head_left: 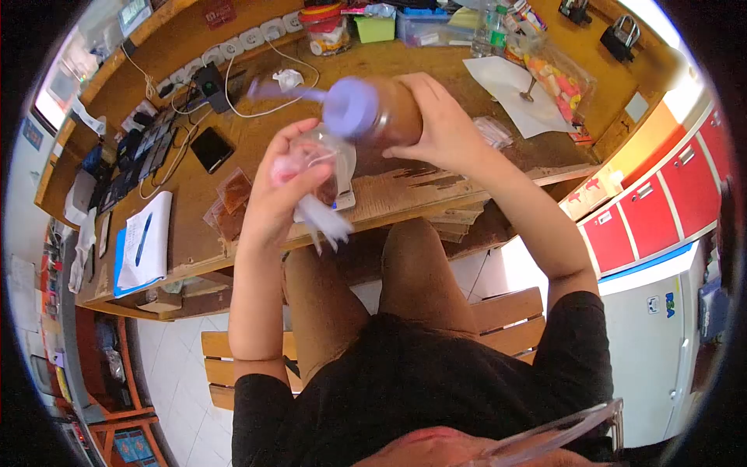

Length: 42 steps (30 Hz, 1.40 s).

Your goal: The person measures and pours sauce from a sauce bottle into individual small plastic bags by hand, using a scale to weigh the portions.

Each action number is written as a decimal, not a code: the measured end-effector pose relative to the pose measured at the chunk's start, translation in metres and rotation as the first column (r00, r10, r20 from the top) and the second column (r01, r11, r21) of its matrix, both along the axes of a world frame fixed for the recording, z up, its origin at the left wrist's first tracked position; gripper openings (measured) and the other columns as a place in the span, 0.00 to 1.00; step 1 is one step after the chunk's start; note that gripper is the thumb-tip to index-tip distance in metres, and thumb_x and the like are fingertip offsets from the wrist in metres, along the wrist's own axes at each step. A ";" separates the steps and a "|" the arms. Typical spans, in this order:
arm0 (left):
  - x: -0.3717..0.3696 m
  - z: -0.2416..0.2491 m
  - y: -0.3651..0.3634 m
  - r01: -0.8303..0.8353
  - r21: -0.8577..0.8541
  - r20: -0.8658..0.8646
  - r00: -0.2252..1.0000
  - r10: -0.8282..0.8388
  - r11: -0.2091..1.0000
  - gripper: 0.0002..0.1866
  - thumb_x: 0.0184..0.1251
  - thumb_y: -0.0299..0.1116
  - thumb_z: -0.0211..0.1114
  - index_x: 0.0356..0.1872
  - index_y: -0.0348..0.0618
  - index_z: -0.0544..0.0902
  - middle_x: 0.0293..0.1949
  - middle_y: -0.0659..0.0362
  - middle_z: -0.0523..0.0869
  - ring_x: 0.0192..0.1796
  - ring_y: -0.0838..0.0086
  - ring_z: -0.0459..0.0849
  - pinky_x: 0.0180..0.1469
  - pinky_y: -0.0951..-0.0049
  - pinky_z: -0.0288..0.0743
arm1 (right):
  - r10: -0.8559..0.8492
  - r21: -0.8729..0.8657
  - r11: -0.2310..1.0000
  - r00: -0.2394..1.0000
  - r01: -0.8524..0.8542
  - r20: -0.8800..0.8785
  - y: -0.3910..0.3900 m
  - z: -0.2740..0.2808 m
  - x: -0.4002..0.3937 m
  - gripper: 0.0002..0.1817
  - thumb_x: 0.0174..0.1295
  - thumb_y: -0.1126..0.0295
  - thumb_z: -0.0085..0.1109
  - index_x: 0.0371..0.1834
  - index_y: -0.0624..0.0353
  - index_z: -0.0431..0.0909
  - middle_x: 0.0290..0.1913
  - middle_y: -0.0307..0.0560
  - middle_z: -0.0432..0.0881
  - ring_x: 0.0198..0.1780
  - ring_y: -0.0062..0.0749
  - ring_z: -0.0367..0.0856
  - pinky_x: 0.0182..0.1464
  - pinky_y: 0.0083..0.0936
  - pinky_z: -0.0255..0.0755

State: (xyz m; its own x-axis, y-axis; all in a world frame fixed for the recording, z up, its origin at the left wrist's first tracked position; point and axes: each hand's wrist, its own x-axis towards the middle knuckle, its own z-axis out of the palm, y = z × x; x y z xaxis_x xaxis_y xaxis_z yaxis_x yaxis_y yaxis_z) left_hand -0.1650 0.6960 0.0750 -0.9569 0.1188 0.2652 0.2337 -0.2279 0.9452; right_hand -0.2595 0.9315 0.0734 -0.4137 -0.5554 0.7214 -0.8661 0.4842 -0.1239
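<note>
My right hand [445,128] is wrapped around a clear jar [398,109] with brown contents. The jar is tilted, its purple top [350,107] pointing left; a purple strip sticks out beyond it, smeared by motion. Just below the top, my left hand [289,167] grips a small clear plastic bag [334,148], its fingers curled around it. White strips [325,219] hang below that palm, too blurred to name. Whether anything passes from jar to bag cannot be made out. Small packets of reddish-brown contents [233,192] lie on the wooden table [397,191] beside my left wrist.
A black phone [212,150] and a notepad with a pen [148,237] lie to the left. White cables [264,115] run to sockets at the back. Paper [517,93], a candy bag [562,78] and a water bottle [489,33] are at the right.
</note>
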 end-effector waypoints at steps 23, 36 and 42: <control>0.012 0.010 -0.057 -0.473 -0.879 -0.475 0.880 0.025 -0.064 0.23 0.44 0.23 0.68 0.46 0.47 0.80 0.49 0.57 0.81 0.53 0.57 0.74 0.56 0.62 0.70 | 0.054 -0.684 0.728 0.998 -0.047 -0.011 -0.023 -0.051 0.048 0.26 0.51 0.73 0.65 0.54 0.63 0.68 0.53 0.54 0.70 0.56 0.44 0.69 0.59 0.35 0.63; 0.059 -0.003 -0.003 -0.635 -0.482 -0.595 0.743 0.306 0.604 0.09 0.48 0.22 0.71 0.32 0.40 0.83 0.28 0.58 0.82 0.35 0.66 0.76 0.39 0.70 0.68 | 0.528 -0.570 0.810 0.592 -0.138 0.609 -0.076 -0.056 0.096 0.15 0.56 0.69 0.68 0.45 0.63 0.81 0.42 0.49 0.81 0.46 0.33 0.79 0.50 0.26 0.71; 0.076 -0.056 0.002 -0.420 -0.422 -0.312 0.899 0.306 0.804 0.07 0.53 0.23 0.70 0.35 0.39 0.85 0.27 0.59 0.82 0.34 0.72 0.76 0.37 0.74 0.69 | 0.651 -0.700 0.692 0.575 -0.179 0.496 -0.063 -0.072 0.115 0.09 0.61 0.74 0.62 0.43 0.65 0.82 0.35 0.44 0.81 0.37 0.25 0.79 0.41 0.21 0.72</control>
State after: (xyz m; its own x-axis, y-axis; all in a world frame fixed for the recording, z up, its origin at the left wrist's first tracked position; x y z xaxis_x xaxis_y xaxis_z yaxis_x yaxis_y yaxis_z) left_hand -0.0888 0.6983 0.0188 -0.8783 -0.0621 0.4740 0.4206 0.3710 0.8279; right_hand -0.1444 0.8682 0.0015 -0.7144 -0.4269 0.5544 -0.4859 -0.2675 -0.8321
